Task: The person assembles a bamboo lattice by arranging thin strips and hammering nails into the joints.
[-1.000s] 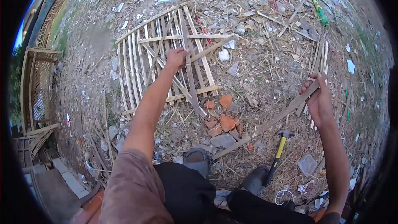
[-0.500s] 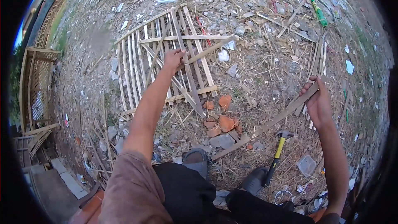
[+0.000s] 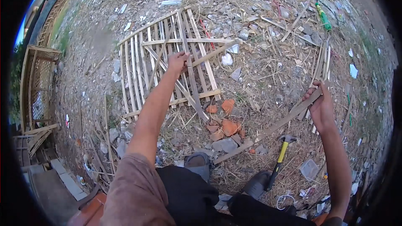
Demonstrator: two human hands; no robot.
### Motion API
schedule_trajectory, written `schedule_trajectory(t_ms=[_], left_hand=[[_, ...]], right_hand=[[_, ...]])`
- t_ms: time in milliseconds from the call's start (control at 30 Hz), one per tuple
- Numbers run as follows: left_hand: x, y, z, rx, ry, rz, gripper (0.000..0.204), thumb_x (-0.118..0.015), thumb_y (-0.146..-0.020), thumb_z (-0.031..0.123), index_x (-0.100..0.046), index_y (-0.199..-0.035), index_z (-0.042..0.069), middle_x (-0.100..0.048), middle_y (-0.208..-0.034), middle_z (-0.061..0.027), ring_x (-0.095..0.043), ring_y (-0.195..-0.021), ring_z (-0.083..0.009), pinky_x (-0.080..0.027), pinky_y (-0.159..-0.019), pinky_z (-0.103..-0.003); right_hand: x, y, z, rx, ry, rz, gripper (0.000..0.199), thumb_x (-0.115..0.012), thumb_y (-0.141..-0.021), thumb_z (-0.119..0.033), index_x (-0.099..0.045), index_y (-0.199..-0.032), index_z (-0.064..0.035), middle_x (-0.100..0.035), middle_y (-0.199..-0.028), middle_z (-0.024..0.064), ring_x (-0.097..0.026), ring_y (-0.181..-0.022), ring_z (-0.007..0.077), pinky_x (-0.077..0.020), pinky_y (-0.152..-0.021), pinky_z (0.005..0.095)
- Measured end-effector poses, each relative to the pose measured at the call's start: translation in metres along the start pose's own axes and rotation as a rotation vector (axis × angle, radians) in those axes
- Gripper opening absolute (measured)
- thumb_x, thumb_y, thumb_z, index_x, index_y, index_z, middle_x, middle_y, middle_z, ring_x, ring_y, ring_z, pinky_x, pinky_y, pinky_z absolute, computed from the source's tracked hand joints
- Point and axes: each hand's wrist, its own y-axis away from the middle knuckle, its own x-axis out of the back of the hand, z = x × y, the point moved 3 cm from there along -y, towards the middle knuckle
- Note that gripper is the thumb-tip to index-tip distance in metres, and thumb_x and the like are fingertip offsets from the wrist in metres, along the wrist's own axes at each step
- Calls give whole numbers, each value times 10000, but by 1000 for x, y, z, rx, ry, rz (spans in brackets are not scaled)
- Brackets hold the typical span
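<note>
A slatted wooden frame lies on the ground ahead of me, with loose slats crossing over it. My left hand is closed on the edge of a greyish wooden slat that lies lengthwise over the frame. Another slat sticks out past the frame's right side, close to that hand. On the right, my right hand grips the upper end of a long wooden strip. The strip slants down to the left, its lower end near my left shoe. A claw hammer with a yellow and black handle leans by my right shoe.
Broken orange brick pieces and a grey stone lie between frame and feet. More thin slats rest beyond my right hand. A green bottle, a clear plastic tub and a lattice-sided wooden piece at left are around.
The view has shifted slightly. Both hands keep hold of their wood strips in nearly the same places.
</note>
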Motion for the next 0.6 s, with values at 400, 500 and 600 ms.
schedule_trajectory(t_ms=[400, 500, 600], left_hand=[[4, -11, -8, -15, 5, -36, 219, -643, -896, 183, -668, -1061, 41, -576, -667, 5, -446, -474, -76, -372, -444, -255], [3, -4, -2, -7, -33, -57, 186, -607, -933, 190, -651, -1034, 40, -602, -693, 8, -466, -499, -58, -386, -458, -218], [0, -4, -1, -18, -27, -60, 175, -590, -951, 196, -636, -1020, 42, -611, -707, 8, -484, -515, -53, -401, -469, -204]], right_hand=[[3, -4, 2, -6, -6, -20, 277, -424, -1019, -328, -480, -1073, -62, -524, -804, 47, -530, -771, 172, -475, -801, 359], [5, -5, 2, -7, -6, -17, 278, -431, -1016, -331, -480, -1073, -63, -524, -809, 48, -530, -773, 170, -475, -803, 357], [4, -4, 2, 0, -1, -10, 278, -436, -1014, -332, -481, -1071, -64, -524, -815, 50, -531, -776, 169, -475, -804, 353]])
